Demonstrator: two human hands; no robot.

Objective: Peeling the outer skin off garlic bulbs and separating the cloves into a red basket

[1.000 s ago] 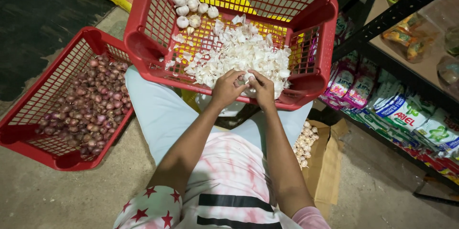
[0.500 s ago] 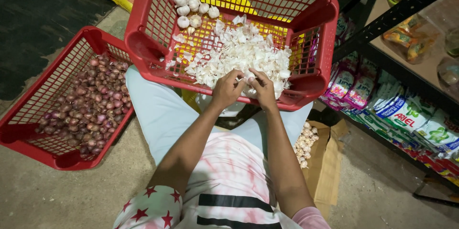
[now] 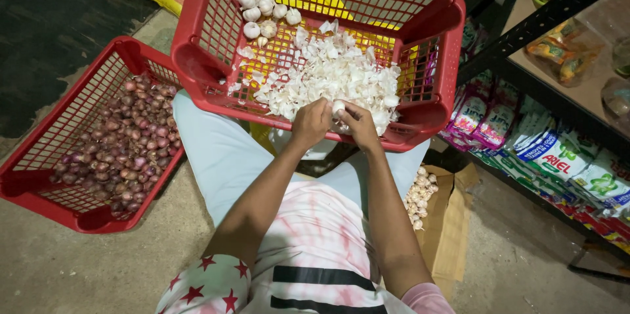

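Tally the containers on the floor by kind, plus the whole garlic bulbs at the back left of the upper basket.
Red plastic baskets: 2, one with garlic, one with small red onions
Cardboard boxes: 1, holding garlic
Whole garlic bulbs at the back left of the garlic basket: about 6
Total: 9
Both the left hand and right hand grip one garlic piece.

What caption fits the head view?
Both hands grip a garlic bulb over a red basket of white garlic skins.

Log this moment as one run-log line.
left hand: on white garlic bulb | right hand: on same bulb | under: red plastic mesh basket of white garlic skins | beside: red basket of purple shallots
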